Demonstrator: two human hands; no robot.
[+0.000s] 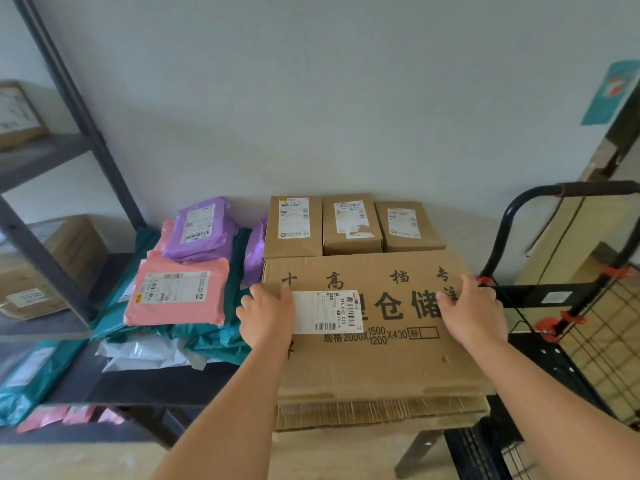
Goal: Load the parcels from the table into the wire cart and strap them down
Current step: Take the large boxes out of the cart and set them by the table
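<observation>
A large flat cardboard box [374,358] with black printed characters and a white label lies on the dark table [149,382]. My left hand [266,315] grips its left edge, thumb on the label. My right hand [472,311] grips its right edge. Behind it stand three small cardboard boxes [351,225] in a row against the wall. To the left lies a heap of soft mailers: a pink mailer [176,292], a purple mailer [199,226], teal mailers [214,337] and a white mailer [145,353]. The wire cart [606,327] with its black handle [588,188] stands at the right.
A dark metal shelf rack [52,150] at the left holds more cardboard boxes and mailers. Orange clips [550,325] sit on the cart's frame. Flat cardboard sheets [561,244] lean behind the cart. The grey wall is close behind the table.
</observation>
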